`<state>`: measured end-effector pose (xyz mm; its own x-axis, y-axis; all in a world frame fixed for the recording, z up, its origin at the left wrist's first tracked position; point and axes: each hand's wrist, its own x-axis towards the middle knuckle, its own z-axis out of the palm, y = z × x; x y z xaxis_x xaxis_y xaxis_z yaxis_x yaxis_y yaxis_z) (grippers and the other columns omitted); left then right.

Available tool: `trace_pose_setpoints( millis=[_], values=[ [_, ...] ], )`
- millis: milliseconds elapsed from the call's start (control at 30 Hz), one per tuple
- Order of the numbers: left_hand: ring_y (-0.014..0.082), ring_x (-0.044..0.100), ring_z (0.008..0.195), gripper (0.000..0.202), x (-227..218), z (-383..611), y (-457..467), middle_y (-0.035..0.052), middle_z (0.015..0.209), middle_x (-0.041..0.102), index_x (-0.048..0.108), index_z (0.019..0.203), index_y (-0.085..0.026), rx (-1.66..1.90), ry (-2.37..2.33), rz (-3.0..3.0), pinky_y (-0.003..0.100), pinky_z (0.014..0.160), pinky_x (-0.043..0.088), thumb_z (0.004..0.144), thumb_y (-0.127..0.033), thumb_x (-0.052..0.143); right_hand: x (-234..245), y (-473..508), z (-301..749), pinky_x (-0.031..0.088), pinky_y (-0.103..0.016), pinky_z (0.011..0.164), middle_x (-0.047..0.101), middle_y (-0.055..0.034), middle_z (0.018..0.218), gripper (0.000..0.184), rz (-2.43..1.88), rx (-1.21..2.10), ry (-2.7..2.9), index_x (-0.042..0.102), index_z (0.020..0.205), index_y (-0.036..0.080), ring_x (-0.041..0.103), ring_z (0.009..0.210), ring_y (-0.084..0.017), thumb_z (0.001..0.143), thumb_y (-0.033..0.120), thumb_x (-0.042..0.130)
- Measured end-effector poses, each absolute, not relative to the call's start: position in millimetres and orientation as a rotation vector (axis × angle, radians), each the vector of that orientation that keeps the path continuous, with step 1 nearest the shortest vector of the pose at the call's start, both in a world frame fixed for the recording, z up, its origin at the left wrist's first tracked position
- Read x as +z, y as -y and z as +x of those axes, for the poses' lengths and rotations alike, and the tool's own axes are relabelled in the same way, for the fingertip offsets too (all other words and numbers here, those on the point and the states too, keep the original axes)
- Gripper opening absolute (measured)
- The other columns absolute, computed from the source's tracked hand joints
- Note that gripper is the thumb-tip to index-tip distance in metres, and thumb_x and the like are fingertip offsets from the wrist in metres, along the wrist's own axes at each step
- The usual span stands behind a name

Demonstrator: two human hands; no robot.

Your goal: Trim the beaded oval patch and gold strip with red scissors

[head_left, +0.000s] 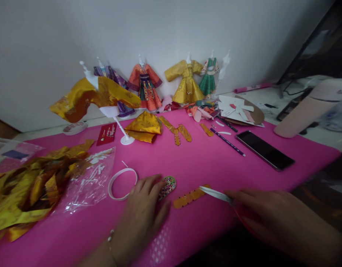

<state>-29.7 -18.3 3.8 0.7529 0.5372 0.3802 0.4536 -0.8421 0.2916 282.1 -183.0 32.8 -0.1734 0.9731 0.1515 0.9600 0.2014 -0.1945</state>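
Observation:
My left hand [144,211] lies flat on the pink table cover [204,163], fingers stretched out, fingertips on a small oval beaded piece [168,186]. My right hand [273,217] is closed around a thin white tool [215,193] whose tip rests on an orange paper strip with dots [189,197]. A loop of white tape [122,184] lies just left of my left hand.
Gold fabric scraps [23,193] and a clear plastic bag [89,181] lie at the left. A gold paper robe on a white stand [97,96], several paper doll dresses [187,83], a phone [264,150], a purple pencil [228,142] and paper cutouts [237,109] sit farther back.

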Motion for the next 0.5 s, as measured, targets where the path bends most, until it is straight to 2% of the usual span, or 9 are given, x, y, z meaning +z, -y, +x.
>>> trace_pose_setpoints(
  millis=[167,367,500],
  values=[
    [0.0351,0.069,0.112,0.030,-0.5,-28.4,18.3,0.0136,0.128,0.069,0.061,0.138,-0.021,0.624,-0.887,2.731,0.056,0.092,0.062,0.109,-0.027,0.061,29.4,183.7,283.2,0.050,-0.031,0.049,0.079,0.0010,0.085,0.026,-1.873,0.097,2.232,0.072,0.109,0.031,0.076,0.060,-0.021,0.095,0.019,0.054],
    [0.0310,0.069,0.103,0.024,-1.3,-26.5,13.9,0.0099,0.117,0.071,0.061,0.132,-0.021,0.705,-0.863,2.714,0.050,0.088,0.060,0.108,-0.019,0.056,23.6,185.0,283.7,0.048,-0.033,0.047,0.076,0.0015,0.079,0.018,-1.885,0.060,2.198,0.069,0.102,0.030,0.074,0.056,-0.022,0.095,0.021,0.055],
    [0.0305,0.071,0.100,0.024,2.5,-25.7,16.0,0.0086,0.114,0.074,0.060,0.130,-0.024,0.787,-0.849,2.711,0.050,0.087,0.061,0.106,-0.019,0.059,27.7,182.9,282.5,0.054,-0.031,0.053,0.081,-0.0005,0.088,0.026,-1.867,0.096,2.148,0.072,0.114,0.030,0.078,0.064,-0.021,0.096,0.022,0.056]
  ],
)
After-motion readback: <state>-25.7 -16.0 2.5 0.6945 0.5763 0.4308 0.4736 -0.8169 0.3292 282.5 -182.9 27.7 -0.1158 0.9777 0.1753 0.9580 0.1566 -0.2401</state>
